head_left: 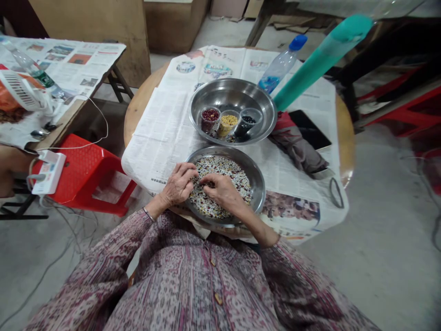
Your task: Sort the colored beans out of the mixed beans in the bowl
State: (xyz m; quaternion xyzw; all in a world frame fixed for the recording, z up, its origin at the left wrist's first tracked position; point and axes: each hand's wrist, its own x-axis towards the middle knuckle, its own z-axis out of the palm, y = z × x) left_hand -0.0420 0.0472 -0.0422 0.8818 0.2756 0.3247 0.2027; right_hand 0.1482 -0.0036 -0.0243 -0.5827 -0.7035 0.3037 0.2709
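Observation:
A shallow steel basin [259, 193] close to my body holds mixed white, dark red, yellow and black grains and beans [225, 168]. My left hand [179, 185] rests at its left rim, fingers curled together. Over the grains, my right hand [223, 192] has its fingers bent in a pinch; whatever either hand grips is too small or hidden. Just beyond stands a larger steel basin [232, 86] with three clear plastic cups: one of dark red beans [210, 116], one of yellow kernels [228, 121], one of black beans [248, 120].
Newspaper [155, 128] covers the round table. Behind the basins are a blue-capped bottle [280, 64] and a long green tube [320, 64]. A folded umbrella [299, 145] and a dark tablet [310, 128] lie right. A red stool [87, 172] with a power strip [51, 174] stands left.

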